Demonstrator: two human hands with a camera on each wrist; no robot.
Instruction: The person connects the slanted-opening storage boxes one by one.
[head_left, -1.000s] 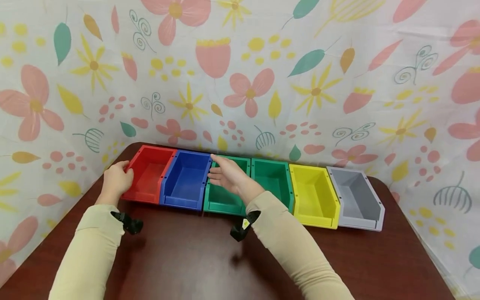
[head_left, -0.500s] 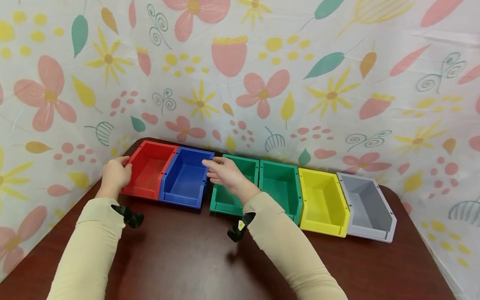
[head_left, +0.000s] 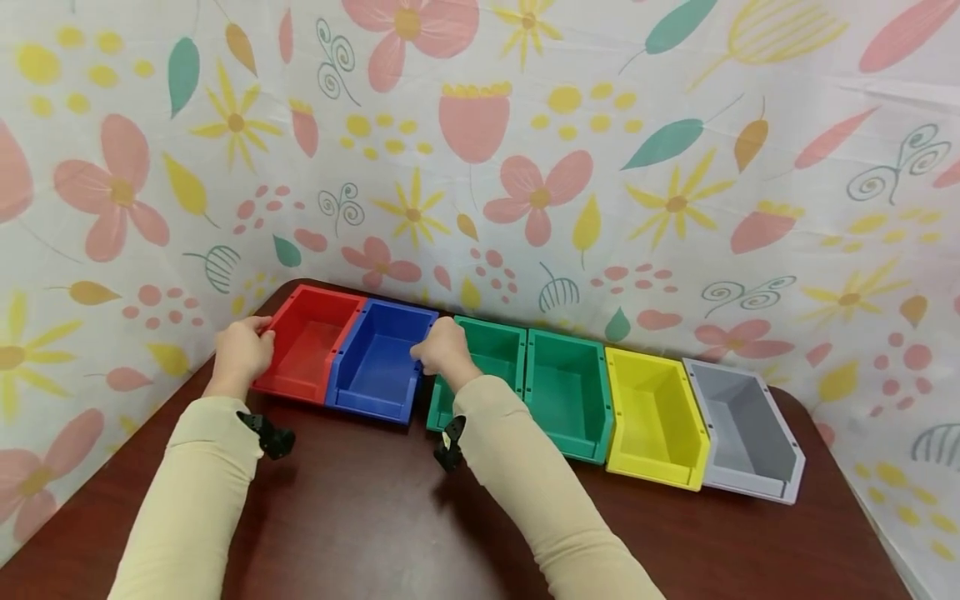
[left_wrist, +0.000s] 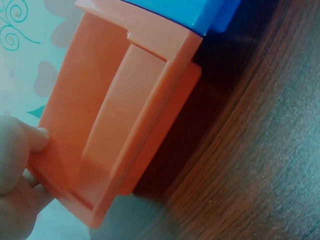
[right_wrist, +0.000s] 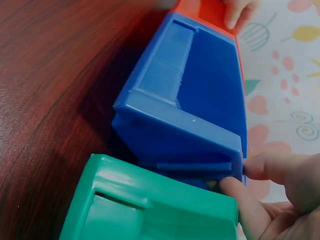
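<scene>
Taking twelve o'clock as the far side of the table (head_left: 360,517), we find the left hand (head_left: 242,352) at the nine o'clock wall of the red bin (head_left: 309,346); it pinches that wall, thumb tip inside, fingers outside. The red bin is at the left end of the row. The blue bin (head_left: 378,360) adjoins it at three o'clock, touching. The right hand (head_left: 442,346) pinches the blue bin near its two o'clock corner, thumb on the back edge, forefinger in the narrow gap before the first green bin (head_left: 495,350). Continuing between three and four o'clock, we record the second green bin (head_left: 566,400), the yellow bin (head_left: 654,418) and the grey bin (head_left: 741,425), each just beside its neighbour. At twelve o'clock, beyond the row, we note a floral sheet (head_left: 536,125).
</scene>
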